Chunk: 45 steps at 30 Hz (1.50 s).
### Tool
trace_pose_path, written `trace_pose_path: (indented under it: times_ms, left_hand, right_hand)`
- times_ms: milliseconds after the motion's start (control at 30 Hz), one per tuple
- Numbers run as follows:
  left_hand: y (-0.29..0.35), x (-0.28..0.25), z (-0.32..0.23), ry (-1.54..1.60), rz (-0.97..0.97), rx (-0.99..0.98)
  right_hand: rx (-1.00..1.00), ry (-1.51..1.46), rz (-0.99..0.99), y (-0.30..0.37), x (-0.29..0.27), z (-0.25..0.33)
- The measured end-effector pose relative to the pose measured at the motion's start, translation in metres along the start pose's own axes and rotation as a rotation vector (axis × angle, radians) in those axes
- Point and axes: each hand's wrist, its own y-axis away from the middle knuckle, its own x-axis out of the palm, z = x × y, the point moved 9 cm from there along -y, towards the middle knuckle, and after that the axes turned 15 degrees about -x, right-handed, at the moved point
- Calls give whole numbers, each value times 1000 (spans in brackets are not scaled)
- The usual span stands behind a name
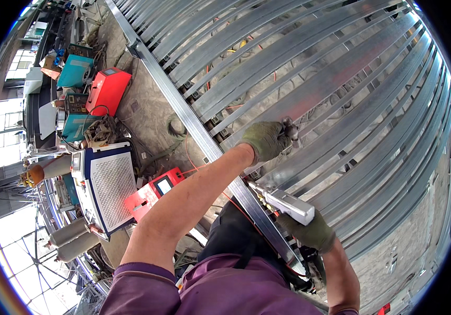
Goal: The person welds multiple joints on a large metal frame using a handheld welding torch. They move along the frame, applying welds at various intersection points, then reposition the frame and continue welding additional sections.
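Observation:
My left hand (265, 142), in an olive-green work glove, reaches over a large frame of grey metal slats (309, 100). Its fingers are closed on a small rounded metal piece (290, 128), partly hidden and too small to name. My right hand (312, 231), gloved alike, grips a silver, box-bodied welding gun (288, 205) beside the frame's long side rail (178, 100). The gun's narrow nozzle end points up and left, close to where the slats meet that rail. Part of the right hand's grip is hidden under the gun's body.
Left of the rail stand a white-and-blue cabinet (107, 181), a red box with a small screen (154, 193), another red machine (109, 90) and teal machines (75, 70). Gas cylinders (70, 239) lie lower left. Orange hoses and cables (188, 152) run across the concrete floor.

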Motion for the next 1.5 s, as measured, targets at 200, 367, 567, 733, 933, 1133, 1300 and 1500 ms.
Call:
trace_pose_path:
  times_ms: [200, 367, 567, 733, 933, 1133, 1300, 1500]
  left_hand:
    - [-1, 5, 3, 114, -17, 51]
    - [17, 6, -7, 213, -49, 82]
    - [23, 26, -23, -146, 49, -22]
    - [17, 50, -15, -94, 6, 31]
    - [18, 57, -17, -97, -30, 100]
    - [19, 55, -18, -70, -65, 144]
    - [20, 51, -22, -91, 6, 52]
    - [22, 48, -24, -70, -27, 68]
  right_hand:
    - [96, -125, -146, 39, -26, 17]
    - [114, -141, -213, 63, -43, 5]
    - [44, -171, -226, 74, -43, -1]
    - [86, -175, -228, 77, -41, -3]
    - [80, -182, -164, 68, -34, -8]
    - [86, -164, -89, 47, -19, -6]
    - [-87, -117, -38, 31, -15, -1]
    - [8, -148, -25, 25, -8, -4]
